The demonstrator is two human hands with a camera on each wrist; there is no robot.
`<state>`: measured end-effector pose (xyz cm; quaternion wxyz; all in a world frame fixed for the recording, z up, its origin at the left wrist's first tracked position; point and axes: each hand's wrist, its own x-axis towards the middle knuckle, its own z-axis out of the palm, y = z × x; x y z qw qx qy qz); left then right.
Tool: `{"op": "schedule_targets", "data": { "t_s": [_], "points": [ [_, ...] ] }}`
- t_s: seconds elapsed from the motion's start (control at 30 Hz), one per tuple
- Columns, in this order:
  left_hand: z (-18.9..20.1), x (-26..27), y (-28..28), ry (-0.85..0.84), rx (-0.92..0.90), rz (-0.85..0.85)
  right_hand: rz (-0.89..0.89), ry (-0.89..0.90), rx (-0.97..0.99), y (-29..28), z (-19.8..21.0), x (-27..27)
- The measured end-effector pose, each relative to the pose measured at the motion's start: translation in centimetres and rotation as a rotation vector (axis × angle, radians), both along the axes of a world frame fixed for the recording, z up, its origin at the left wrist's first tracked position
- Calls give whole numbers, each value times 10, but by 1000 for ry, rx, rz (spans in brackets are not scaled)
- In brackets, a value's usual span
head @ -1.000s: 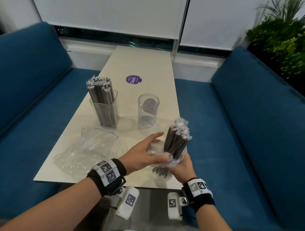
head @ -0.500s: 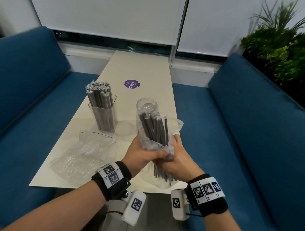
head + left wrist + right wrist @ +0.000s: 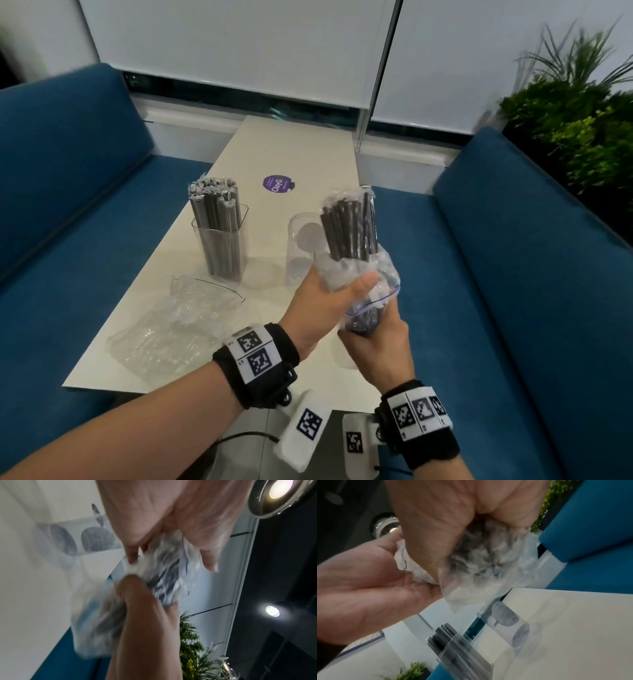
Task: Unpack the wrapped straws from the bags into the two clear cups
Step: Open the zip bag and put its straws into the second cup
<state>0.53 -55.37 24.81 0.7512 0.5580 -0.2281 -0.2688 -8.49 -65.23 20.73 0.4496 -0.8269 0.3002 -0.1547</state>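
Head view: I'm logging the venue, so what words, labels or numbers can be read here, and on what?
"ClayG": white letters on the purple round sticker on the table.
Smaller print on that sticker: too small to read.
Wristbands: black-and-white square code patterns, tiny marks illegible.
Nothing else readable.

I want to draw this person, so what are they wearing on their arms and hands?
Both arms are bare, with no sleeves or gloves. Each wrist has a black band with a white strip of square black-and-white code markers; the other band matches. A small white box with its own marker hangs under each wrist, and a thin black cable loops by the left one.
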Motion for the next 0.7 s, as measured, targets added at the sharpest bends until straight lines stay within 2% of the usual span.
{"op": "schedule_targets", "data": {
  "t_s": [0.07, 0.13, 0.17, 0.2, 0.27, 0.3, 0.33, 0.4, 0.47, 0.53, 0.6, 0.7],
  "points": [
    [1, 8, 6, -130, 154, 0, -33, 20, -28, -8, 1, -1],
    [5, 14, 19, -375, 340, 139, -18, 75, -84, -22, 6, -3],
    [5, 16, 27, -626, 379, 207, 8, 136, -128, -29, 11, -4],
    [4, 17, 33, -954, 412, 239, 48, 206, -189, -35, 17, -4],
    [-1, 25, 34, -1562, 544, 141, 128, 335, -334, -43, 32, -2],
    [-5, 29, 29, -1737, 655, 45, 177, 374, -406, -43, 42, 0],
    [-11, 32, 23, -1816, 757, -21, 234, 395, -469, -42, 51, 4],
    [-14, 41, 9, -1855, 845, -7, 345, 405, -567, -41, 70, 13],
    [-8, 54, -2, -1806, 827, 96, 405, 378, -618, -43, 92, 22],
    [8, 69, -11, -1712, 763, 173, 422, 272, -566, -52, 111, 29],
    [26, 83, -21, -1508, 697, 182, 431, 72, -417, -62, 130, 36],
    [51, 109, -34, -1105, 539, 192, 391, -254, -203, -72, 155, 50]
  ]
}}
